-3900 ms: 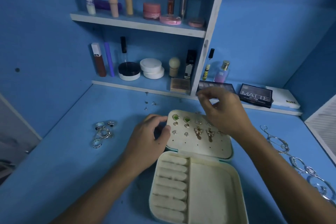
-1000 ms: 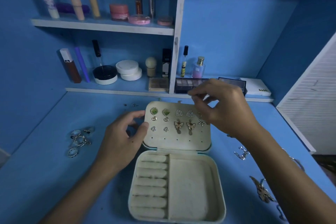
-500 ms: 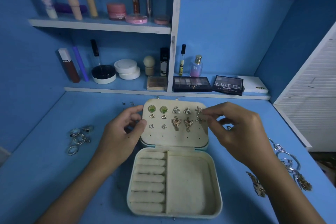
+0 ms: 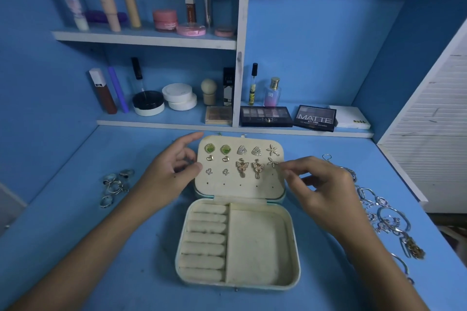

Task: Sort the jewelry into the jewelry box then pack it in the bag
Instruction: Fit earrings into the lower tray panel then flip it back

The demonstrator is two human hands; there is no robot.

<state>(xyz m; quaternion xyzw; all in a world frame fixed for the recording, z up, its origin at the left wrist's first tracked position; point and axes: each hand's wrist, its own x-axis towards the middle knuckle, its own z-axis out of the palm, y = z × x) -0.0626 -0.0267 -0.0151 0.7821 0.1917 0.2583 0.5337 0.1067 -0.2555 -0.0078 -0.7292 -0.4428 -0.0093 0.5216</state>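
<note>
The cream jewelry box [image 4: 262, 247] lies open on the blue table, with ring rolls on the left and a bare compartment on the right. Its raised lid panel [image 4: 240, 184] carries several earrings in pairs. My right hand [image 4: 321, 189] is at the panel's right edge, thumb and forefinger pinching the lower star earring [image 4: 273, 163]. My left hand [image 4: 166, 174] sits at the panel's left edge, thumb tip touching it, forefinger stretched toward the top corner. Loose rings [image 4: 116, 184] lie to the left, and bracelets and chains [image 4: 386, 219] to the right.
Two shelves at the back hold cosmetics: tubes, jars, a perfume bottle [image 4: 273, 91] and eyeshadow palettes [image 4: 316, 117]. A white slatted panel [image 4: 434, 134] borders the table on the right. No bag is in view.
My right hand came down from the panel's top right to its right edge at the lower star earring. My left hand stayed at the left edge, its thumb slipping off the panel's front.
</note>
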